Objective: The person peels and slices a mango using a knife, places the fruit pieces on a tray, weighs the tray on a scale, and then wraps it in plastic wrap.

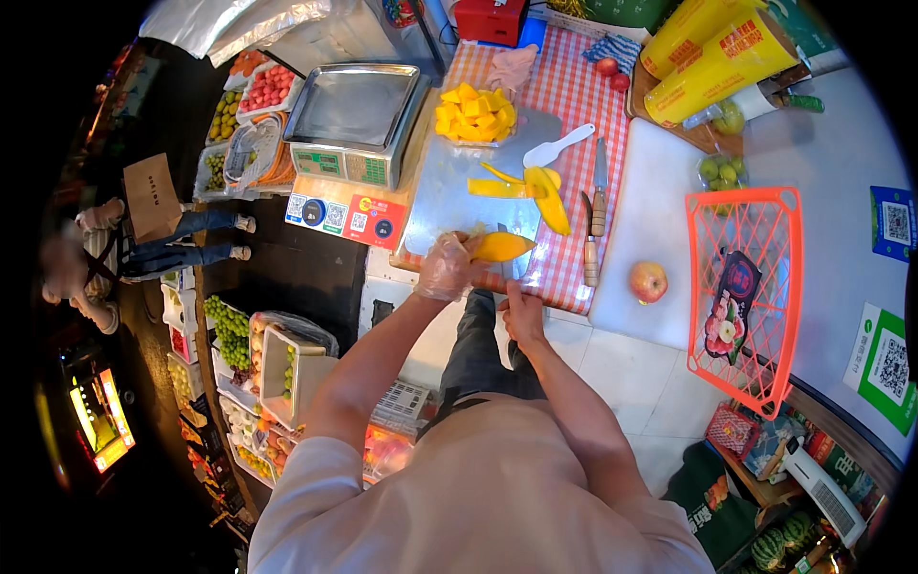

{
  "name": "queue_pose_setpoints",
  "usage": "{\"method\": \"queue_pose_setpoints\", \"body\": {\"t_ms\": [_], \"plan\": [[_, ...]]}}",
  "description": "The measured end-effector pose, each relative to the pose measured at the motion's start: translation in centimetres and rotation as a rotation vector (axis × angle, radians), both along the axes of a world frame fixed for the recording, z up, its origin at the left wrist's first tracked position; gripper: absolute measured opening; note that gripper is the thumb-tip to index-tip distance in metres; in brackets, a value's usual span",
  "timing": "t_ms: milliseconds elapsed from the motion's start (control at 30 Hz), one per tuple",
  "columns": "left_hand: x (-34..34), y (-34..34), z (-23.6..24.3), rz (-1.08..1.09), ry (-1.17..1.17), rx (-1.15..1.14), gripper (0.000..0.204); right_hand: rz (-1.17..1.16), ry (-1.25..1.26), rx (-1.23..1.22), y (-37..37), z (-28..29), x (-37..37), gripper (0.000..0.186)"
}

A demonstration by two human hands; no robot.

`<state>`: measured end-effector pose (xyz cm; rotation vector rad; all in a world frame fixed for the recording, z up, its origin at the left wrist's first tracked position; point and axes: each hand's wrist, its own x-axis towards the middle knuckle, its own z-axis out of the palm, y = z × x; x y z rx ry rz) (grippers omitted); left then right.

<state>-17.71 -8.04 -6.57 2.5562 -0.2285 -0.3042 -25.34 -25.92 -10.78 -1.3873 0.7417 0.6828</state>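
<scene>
My left hand (448,268), in a clear plastic glove, is closed on a mango piece (505,246) over a metal cutting board (430,215). My bare right hand (521,316) is at the board's front edge, index finger extended and the others loosely curled, with nothing visible in it. Behind them lie mango peels (550,201), a white peeler or scraper (540,153) and a tub of cubed mango (475,117). Two wooden-handled knives (598,210) rest on the checked cloth (607,120), right of the board.
A scale (349,115) stands back left, fruit displays (229,330) at left. Right are a white board (631,163) with an apple (648,282), a red plastic basket (794,210) and yellow rolls (717,77). A person (110,258) carrying a paper bag stands in the walkway.
</scene>
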Motion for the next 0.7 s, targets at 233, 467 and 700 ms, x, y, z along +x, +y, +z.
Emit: {"method": "queue_pose_setpoints", "body": {"t_ms": [233, 467, 700], "plan": [[-0.4, 0.7, -0.7, -0.001, -0.082, 0.0, 0.049, 0.088, -0.041, 0.05, 0.8, 0.7, -0.5, 0.059], [-0.9, 0.9, -1.5, -0.008, -0.106, 0.087, 0.044, 0.112, -0.024, 0.029, 1.6, -1.4, -0.3, 0.059], [-1.9, 2.5, -3.4, 0.043, -0.175, 0.055, 0.025, 0.208, -0.065, -0.025, 2.0, -1.1, -0.2, 0.063]]}}
